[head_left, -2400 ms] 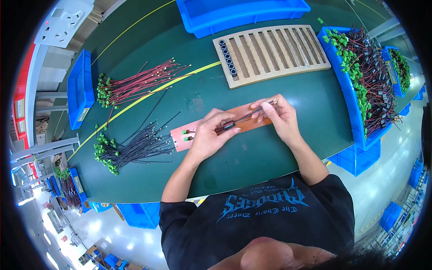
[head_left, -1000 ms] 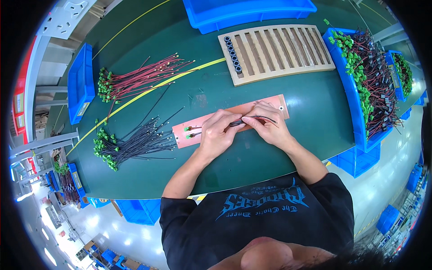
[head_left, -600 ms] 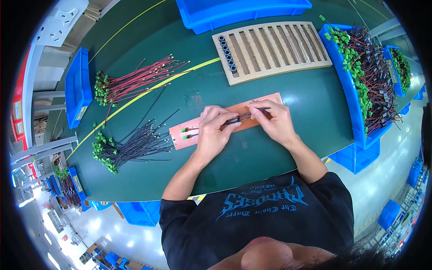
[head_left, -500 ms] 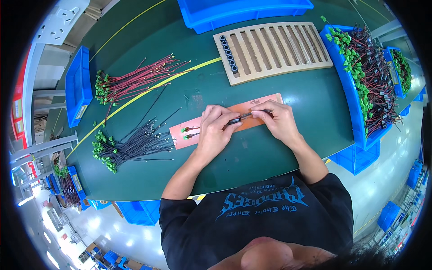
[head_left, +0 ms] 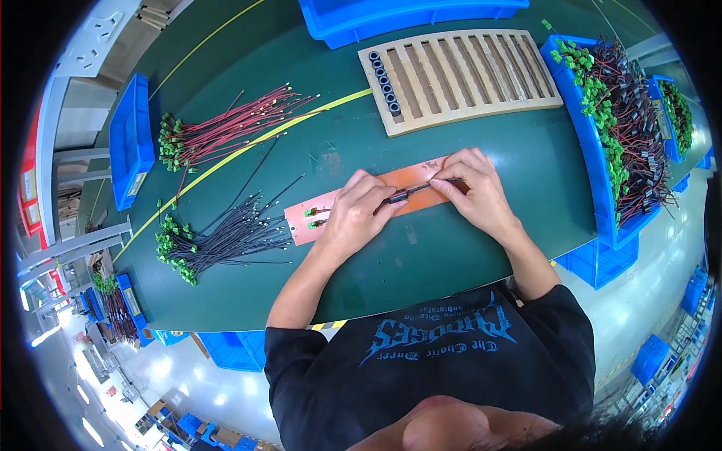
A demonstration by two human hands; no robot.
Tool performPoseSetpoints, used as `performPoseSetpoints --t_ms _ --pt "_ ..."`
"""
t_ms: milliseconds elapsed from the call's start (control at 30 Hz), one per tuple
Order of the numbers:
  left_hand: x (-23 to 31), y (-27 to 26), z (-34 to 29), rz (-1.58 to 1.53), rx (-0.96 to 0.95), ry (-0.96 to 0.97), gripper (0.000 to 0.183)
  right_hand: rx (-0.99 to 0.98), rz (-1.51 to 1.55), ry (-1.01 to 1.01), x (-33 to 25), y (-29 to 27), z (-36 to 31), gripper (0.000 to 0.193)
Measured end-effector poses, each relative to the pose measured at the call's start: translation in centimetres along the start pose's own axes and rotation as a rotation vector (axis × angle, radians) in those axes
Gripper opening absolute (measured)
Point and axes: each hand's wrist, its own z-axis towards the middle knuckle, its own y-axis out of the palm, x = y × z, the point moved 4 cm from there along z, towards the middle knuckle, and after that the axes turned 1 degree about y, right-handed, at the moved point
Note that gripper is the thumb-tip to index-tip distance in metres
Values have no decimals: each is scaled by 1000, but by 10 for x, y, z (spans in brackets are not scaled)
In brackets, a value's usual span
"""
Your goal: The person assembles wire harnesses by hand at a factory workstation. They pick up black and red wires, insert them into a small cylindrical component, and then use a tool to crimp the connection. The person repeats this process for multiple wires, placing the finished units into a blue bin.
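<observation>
Over a long copper-coloured board (head_left: 301, 234), my left hand (head_left: 356, 210) pinches a small black ring-like core (head_left: 398, 196) between thumb and fingers. Thin dark wires (head_left: 423, 187) run out of the core to my right hand (head_left: 475, 189), whose thumb and fingers are closed on them. On the left part of the board, two green connectors (head_left: 310, 213) stick out past my left hand, with short lengths of wire leading beneath it. My fingers partly hide the core, and the wire tips inside my right hand cannot be made out.
Left lie bundles of black wires (head_left: 233, 237) and red wires (head_left: 233, 128) with green connectors. A slotted wooden rack (head_left: 391, 129) holds a row of black rings (head_left: 383, 84). Blue bins stand around: one filled with wired parts (head_left: 594, 158), others at left (head_left: 132, 143) and back (head_left: 353, 34).
My right hand has slid to the right, away from my left hand, so more wire shows between them. The green connectors sit slightly nearer my left hand.
</observation>
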Motion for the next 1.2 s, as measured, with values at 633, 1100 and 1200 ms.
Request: performPoseSetpoints --t_ms 633,1100,1200 --pt "-5 6 4 -22 -62 -48 32 77 12 30 5 -2 -1 13" --pt "-6 31 48 -302 -247 -156 15 248 157 121 14 3 -10 16" --pt "-9 34 47 -342 -209 -171 11 236 250 185 20 2 -10 17"
